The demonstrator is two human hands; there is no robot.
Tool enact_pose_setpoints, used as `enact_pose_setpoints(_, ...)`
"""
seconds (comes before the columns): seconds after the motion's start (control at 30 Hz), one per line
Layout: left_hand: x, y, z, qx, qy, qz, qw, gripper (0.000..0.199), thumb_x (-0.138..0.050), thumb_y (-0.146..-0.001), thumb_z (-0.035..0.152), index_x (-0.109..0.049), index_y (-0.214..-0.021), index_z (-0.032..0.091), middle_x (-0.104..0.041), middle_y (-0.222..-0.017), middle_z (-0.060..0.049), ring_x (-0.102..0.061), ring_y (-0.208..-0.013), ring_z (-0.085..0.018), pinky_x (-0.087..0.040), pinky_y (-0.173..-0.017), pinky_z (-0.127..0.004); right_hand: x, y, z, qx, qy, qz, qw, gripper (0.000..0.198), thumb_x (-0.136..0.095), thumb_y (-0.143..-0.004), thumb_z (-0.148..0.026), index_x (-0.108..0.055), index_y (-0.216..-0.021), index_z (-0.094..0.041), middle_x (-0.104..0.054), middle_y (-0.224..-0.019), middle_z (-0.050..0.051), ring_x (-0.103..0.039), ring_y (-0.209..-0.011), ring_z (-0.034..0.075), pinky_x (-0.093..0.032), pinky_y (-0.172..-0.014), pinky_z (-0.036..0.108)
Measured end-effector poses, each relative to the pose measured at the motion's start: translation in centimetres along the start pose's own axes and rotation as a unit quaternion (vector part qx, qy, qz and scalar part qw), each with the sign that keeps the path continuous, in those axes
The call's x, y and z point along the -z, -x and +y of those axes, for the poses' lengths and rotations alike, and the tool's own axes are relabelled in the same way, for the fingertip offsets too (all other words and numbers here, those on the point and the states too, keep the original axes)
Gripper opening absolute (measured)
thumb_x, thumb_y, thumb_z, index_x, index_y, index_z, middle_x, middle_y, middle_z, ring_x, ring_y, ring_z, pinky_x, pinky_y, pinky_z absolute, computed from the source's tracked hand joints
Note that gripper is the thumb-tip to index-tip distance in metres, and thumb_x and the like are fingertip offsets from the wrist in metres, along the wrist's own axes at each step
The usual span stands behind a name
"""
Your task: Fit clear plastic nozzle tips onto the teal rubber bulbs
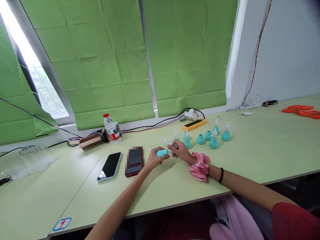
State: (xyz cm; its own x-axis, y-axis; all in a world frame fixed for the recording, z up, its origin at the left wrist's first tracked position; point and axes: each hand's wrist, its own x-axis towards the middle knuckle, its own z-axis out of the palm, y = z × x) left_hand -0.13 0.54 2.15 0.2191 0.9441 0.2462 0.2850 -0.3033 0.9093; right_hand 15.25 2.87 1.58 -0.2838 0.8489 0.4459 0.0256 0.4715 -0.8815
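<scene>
My left hand point(153, 158) is wrapped round a teal squeeze bulb point(162, 153), which lies on its side with its neck toward the right. At that neck is a small clear nozzle point(169, 151), pinched by the fingers of my right hand point(180, 150). Whether the nozzle is fully seated in the bulb is hidden by the fingers. Just beyond my hands stand several teal bulbs, some with clear tips like the one at the front point(213, 142), others with open necks like this one point(200, 139). Small loose clear pieces point(165, 142) lie behind my fingers.
Left of my hands lie a phone in a red case point(134, 161) and a pale-cased phone point(109, 166). A bottle with a red cap point(111, 129), a cardboard tray point(90, 142) and a yellow power strip point(194, 124) are at the back. Orange scissors point(298, 109) lie far right.
</scene>
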Motion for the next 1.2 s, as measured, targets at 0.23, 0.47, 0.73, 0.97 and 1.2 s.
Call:
enact_pose_setpoints(0.23,-0.1,0.3,0.3,-0.056,-0.116,0.028,0.991,0.030,-0.063,-0.057,0.036,-0.058,-0.077,0.013,-0.051,-0.057,0.003,-0.043,-0.047,-0.007,-0.036,-0.046,-0.018,-0.3,-0.3,0.3,0.011,-0.032,0.032,0.999,0.035,-0.053,-0.067,-0.044,-0.032,-0.060,-0.018,-0.034,-0.037,-0.009,-0.035,-0.031,0.005,-0.024,-0.031,0.015)
enact_pose_setpoints(0.47,-0.3,0.6,-0.2,-0.123,-0.169,0.038,0.977,0.033,-0.062,-0.060,0.037,-0.061,-0.086,0.017,-0.063,-0.080,-0.002,-0.055,-0.070,-0.014,-0.042,-0.064,-0.023,-0.3,-0.4,1.2,-0.057,-0.034,-0.010,0.998,0.036,-0.056,-0.062,-0.044,-0.031,-0.057,-0.018,-0.028,-0.034,-0.011,-0.025,-0.028,0.003,-0.016,-0.028,0.015)
enact_pose_setpoints(0.73,-0.6,1.3,0.4,-0.224,-0.266,0.068,0.935,0.025,-0.058,-0.067,0.031,-0.061,-0.086,0.016,-0.062,-0.073,-0.004,-0.055,-0.067,-0.014,-0.040,-0.062,-0.022,-0.5,-0.2,1.3,-0.152,-0.170,-0.059,0.972,0.037,-0.056,-0.062,-0.045,-0.029,-0.059,-0.019,-0.027,-0.036,-0.012,-0.020,-0.027,0.002,-0.014,-0.027,0.013)
enact_pose_setpoints(0.97,-0.9,1.4,0.8,-0.222,-0.260,0.094,0.935,0.019,-0.057,-0.065,0.024,-0.063,-0.081,0.016,-0.060,-0.067,-0.003,-0.053,-0.062,-0.012,-0.039,-0.059,-0.020,-0.7,-0.1,1.1,-0.174,-0.138,-0.075,0.972,0.036,-0.049,-0.069,-0.050,-0.035,-0.062,-0.018,-0.034,-0.034,-0.009,-0.024,-0.027,0.003,-0.015,-0.028,0.015)
enact_pose_setpoints(1.2,-0.1,0.1,0.1,-0.047,-0.033,0.090,0.994,0.026,-0.063,-0.056,0.029,-0.063,-0.073,0.009,-0.055,-0.055,0.000,-0.046,-0.045,-0.008,-0.038,-0.043,-0.019,-0.2,0.6,-0.1,0.053,0.065,-0.099,0.992,0.031,-0.033,-0.081,-0.044,-0.044,-0.075,-0.016,-0.042,-0.046,-0.005,-0.037,-0.042,0.007,-0.027,-0.042,0.018)
